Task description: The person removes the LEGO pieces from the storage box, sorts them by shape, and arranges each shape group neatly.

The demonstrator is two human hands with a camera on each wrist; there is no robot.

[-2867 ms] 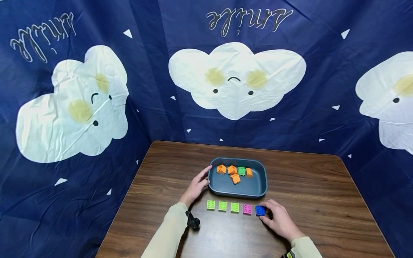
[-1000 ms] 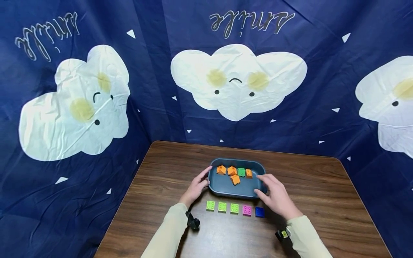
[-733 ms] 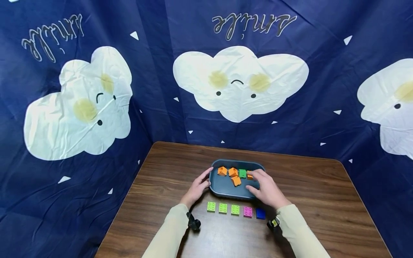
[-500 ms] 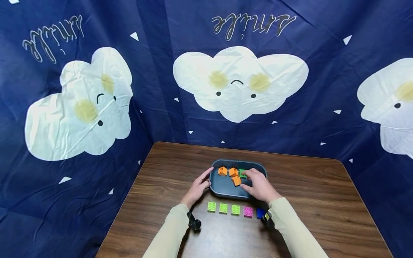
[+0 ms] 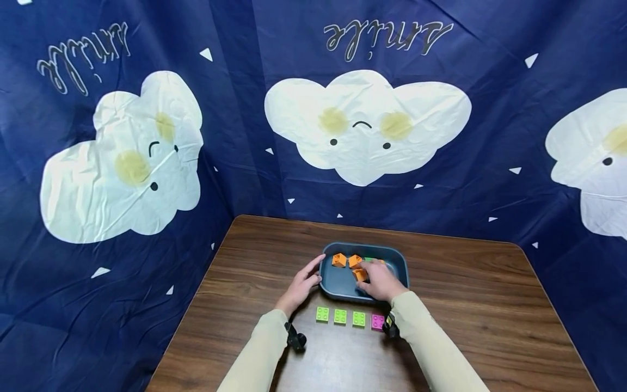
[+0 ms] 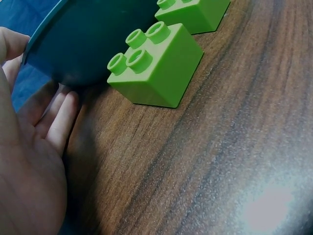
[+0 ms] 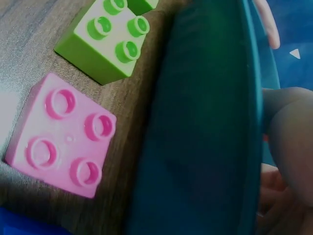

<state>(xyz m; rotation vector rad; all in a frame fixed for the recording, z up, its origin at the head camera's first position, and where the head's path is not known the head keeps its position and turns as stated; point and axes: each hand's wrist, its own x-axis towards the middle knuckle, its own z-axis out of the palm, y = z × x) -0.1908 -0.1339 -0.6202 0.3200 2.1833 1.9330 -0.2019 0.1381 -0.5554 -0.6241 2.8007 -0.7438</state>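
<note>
A dark teal tub (image 5: 338, 294) holds several orange bricks (image 5: 339, 260) and a green brick (image 5: 369, 259), partly covered. My left hand (image 5: 297, 287) rests on the tub's left side, its fingers fairly straight against the wall and rim. Inside the tub is my right hand (image 5: 383, 281), thumb and forefinger on either side of the nearest orange brick (image 5: 359, 275). Whether they pinch that brick is not clear; in the right wrist view the tub wall hides most of that hand (image 7: 293, 142).
Before the tub, lime green bricks (image 5: 340, 316) and a pink brick (image 7: 63, 134) stand in a row on the wooden table (image 5: 264, 256). A blue brick (image 7: 27, 225) shows at the right wrist view's edge; the right wrist covers it in the head view.
My right hand has left the blue brick at the row's end, moved over the tub's right rim and leftward to the nearest orange brick. The left hand has stayed at the tub.
</note>
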